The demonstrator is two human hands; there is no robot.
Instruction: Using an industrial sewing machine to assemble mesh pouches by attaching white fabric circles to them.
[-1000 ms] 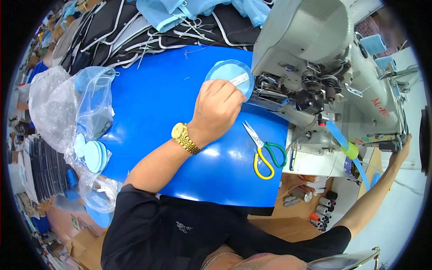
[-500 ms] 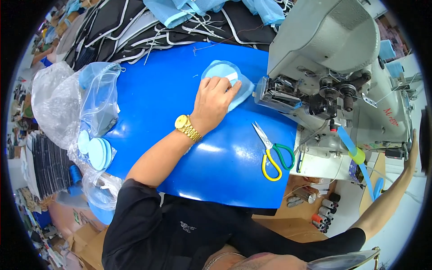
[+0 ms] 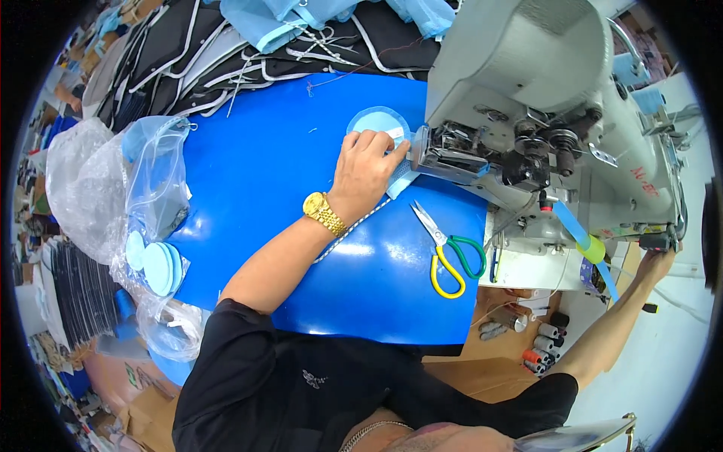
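My left hand (image 3: 363, 172) is closed on a light-blue fabric piece (image 3: 380, 119) with a round disc and a small white label, pressing it against the blue table. The piece's right side meets the front of the grey sewing machine (image 3: 520, 68), by its metal needle housing (image 3: 452, 154). From under the hand a black-and-white cord (image 3: 354, 228) trails toward me. My right hand (image 3: 657, 265) touches the machine's far right end; its fingers are mostly hidden. Scissors (image 3: 443, 245) with one yellow and one green handle lie closer to me than the piece.
Black panels with white edging (image 3: 181, 53) and blue mesh fabric (image 3: 279, 19) are heaped along the back. At the left lie clear plastic bags (image 3: 154, 173) and light-blue discs (image 3: 158, 269). Thread spools (image 3: 542, 350) stand below the machine. A light-blue strip (image 3: 572, 226) hangs off the machine.
My left hand has brought the fabric piece to the right, up against the needle housing, and the cord now shows. My right hand has slid lower along the machine's end. The view has shifted slightly.
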